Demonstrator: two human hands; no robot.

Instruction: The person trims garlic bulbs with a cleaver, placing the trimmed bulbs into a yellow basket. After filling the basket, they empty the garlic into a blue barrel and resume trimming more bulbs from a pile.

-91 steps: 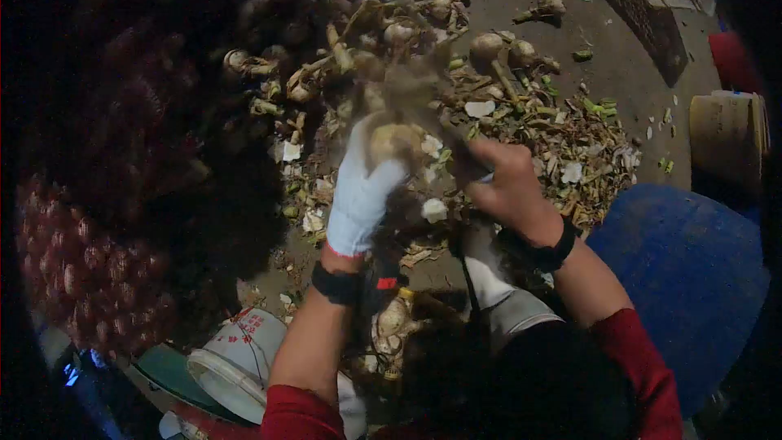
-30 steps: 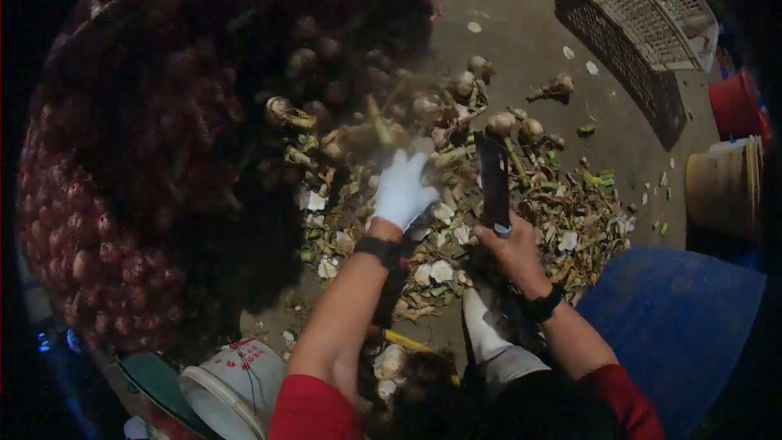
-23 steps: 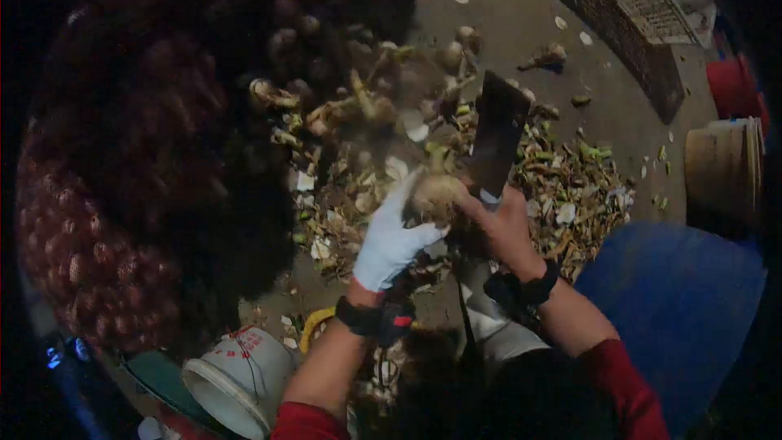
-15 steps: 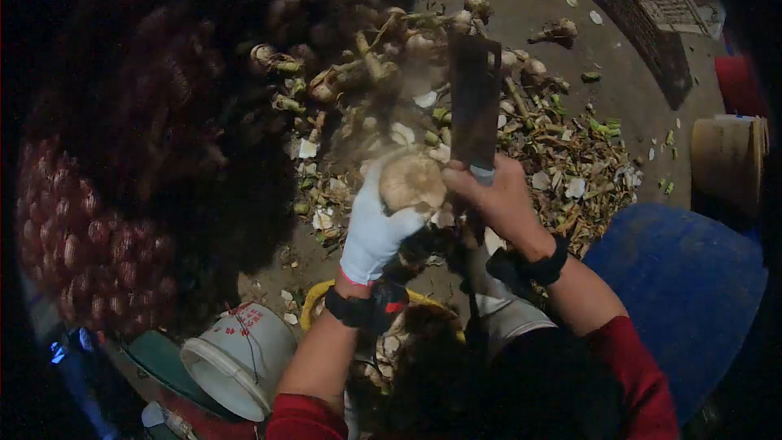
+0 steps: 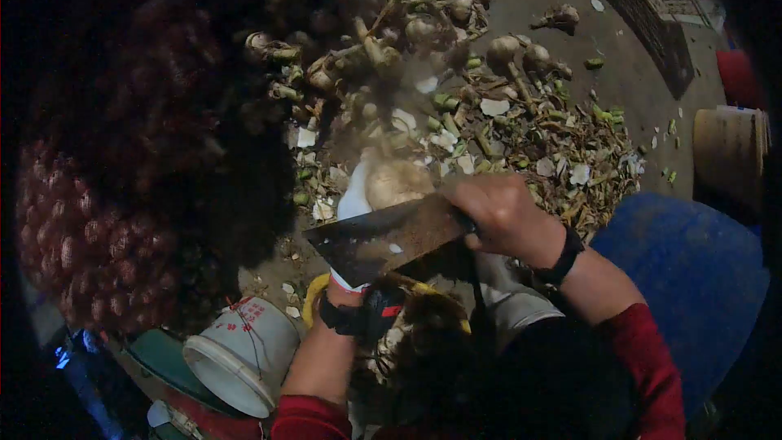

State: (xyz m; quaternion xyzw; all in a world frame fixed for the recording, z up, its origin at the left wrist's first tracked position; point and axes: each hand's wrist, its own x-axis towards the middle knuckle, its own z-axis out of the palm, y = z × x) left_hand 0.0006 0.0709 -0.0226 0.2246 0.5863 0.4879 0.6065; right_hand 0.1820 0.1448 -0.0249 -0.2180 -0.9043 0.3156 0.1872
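My left hand [image 5: 355, 196], in a white glove, holds a large, round, pale tan garlic bulb [image 5: 397, 182] out in front of me. Its palm and wrist edge are partly covered by the blade of a cleaver [image 5: 383, 238]. My bare right hand [image 5: 511, 216] is wrapped round the cleaver's handle. The broad dark blade points left, lying just below the bulb and across the glove; whether it touches either cannot be made out. Small white bits stick to the blade. Beneath my hands is a yellow-rimmed container [image 5: 314, 297] with pale pieces in it.
Stemmed bulbs [image 5: 421, 28] and cut stalks with trimmings [image 5: 570, 171] cover the ground ahead. Red net sacks [image 5: 98, 244] of bulbs stand at left. A white bucket [image 5: 252, 342] lies tilted lower left. A blue container [image 5: 684, 285] and a tan bucket [image 5: 727, 151] are at right.
The cleaver has swung down from upright, beyond the bulb, to lie leftward across my left glove. My right hand has turned with it. The bulb stays in my left hand, slightly further left.
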